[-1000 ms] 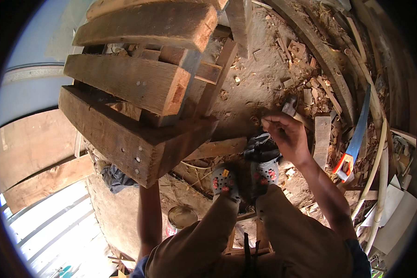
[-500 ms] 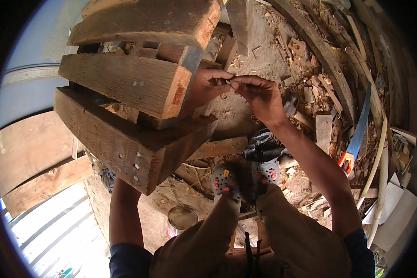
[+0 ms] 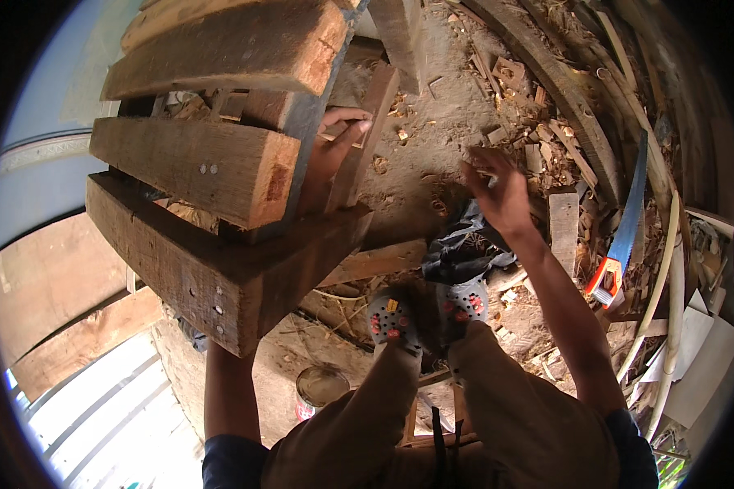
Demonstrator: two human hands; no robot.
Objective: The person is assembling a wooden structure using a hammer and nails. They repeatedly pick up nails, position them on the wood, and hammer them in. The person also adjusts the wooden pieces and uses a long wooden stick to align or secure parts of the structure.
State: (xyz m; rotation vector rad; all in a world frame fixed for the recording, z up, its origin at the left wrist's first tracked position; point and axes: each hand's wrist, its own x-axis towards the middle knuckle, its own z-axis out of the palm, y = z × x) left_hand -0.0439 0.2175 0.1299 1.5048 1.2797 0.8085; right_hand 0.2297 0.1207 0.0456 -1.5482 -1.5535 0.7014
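Note:
A wooden slatted frame [image 3: 179, 159] of thick, worn boards with nail heads fills the upper left. My left forearm passes beneath it, and my left hand [image 3: 328, 155] shows behind the slat ends, beside an upright timber [image 3: 363, 134]. Its thumb and forefinger are brought together; whatever they pinch is too small or hidden to make out. To the right, my right hand [image 3: 501, 194] hangs over the ground above a black plastic bag [image 3: 461, 248], its fingers loosely bent and apart, with nothing visible in them.
A handsaw [image 3: 624, 232] with an orange-and-white handle leans at the right among wood scraps and long poles [image 3: 673, 277]. An open tin can [image 3: 321, 386] stands near my left leg. Wood chips litter the dirt floor [image 3: 424, 138]. My feet in clogs [image 3: 393, 319] are below the bag.
My two hands, which met at the fingertips, have come apart. The right one has moved right and down toward the bag; the left one has drawn back behind the slats.

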